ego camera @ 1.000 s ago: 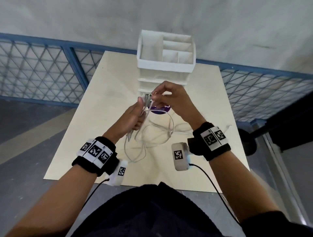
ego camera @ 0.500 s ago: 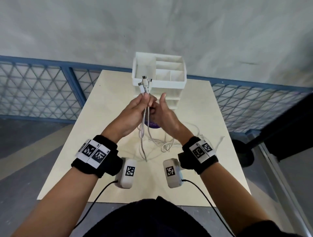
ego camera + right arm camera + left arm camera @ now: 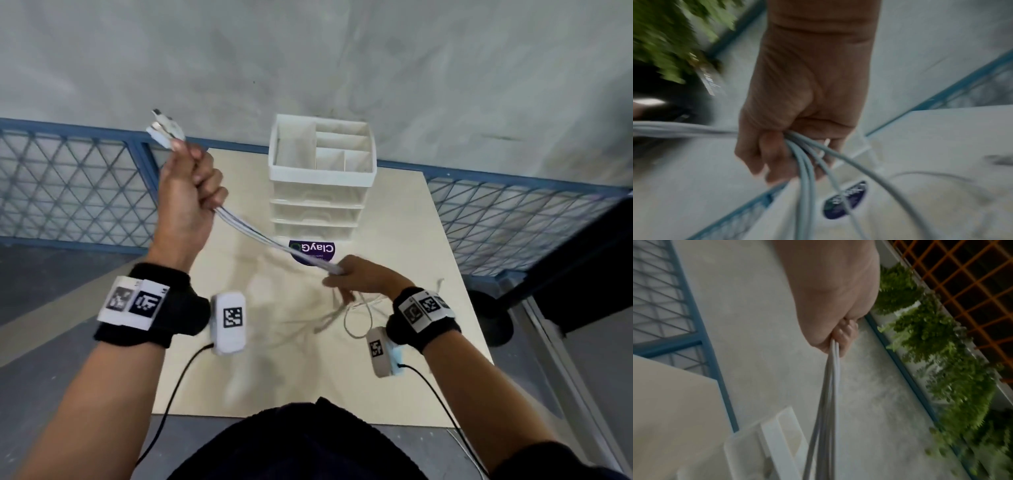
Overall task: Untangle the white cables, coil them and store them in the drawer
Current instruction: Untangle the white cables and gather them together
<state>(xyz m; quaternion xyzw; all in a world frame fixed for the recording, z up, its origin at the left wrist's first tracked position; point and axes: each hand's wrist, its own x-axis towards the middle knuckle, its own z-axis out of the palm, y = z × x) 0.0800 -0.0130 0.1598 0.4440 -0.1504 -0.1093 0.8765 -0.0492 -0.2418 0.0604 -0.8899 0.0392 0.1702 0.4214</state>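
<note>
Several white cables run taut as one bundle between my two hands above the table. My left hand is raised at the left and grips the bundle near its plug ends, which stick out above the fist. The same fist shows in the left wrist view with the cables running down from it. My right hand, lower and to the right, is curled round the bundle. In the right wrist view the cables fan out below its fingers. Loose blurred ends trail onto the table.
A white drawer unit with a divided top tray and shut drawers stands at the back of the pale table. A purple round sticker lies in front of it. Blue mesh railings flank the table.
My left hand has risen up and left with the plug ends. My right hand has slid down the bundle to the right, pulling the cables straight. The camera has moved closer.
</note>
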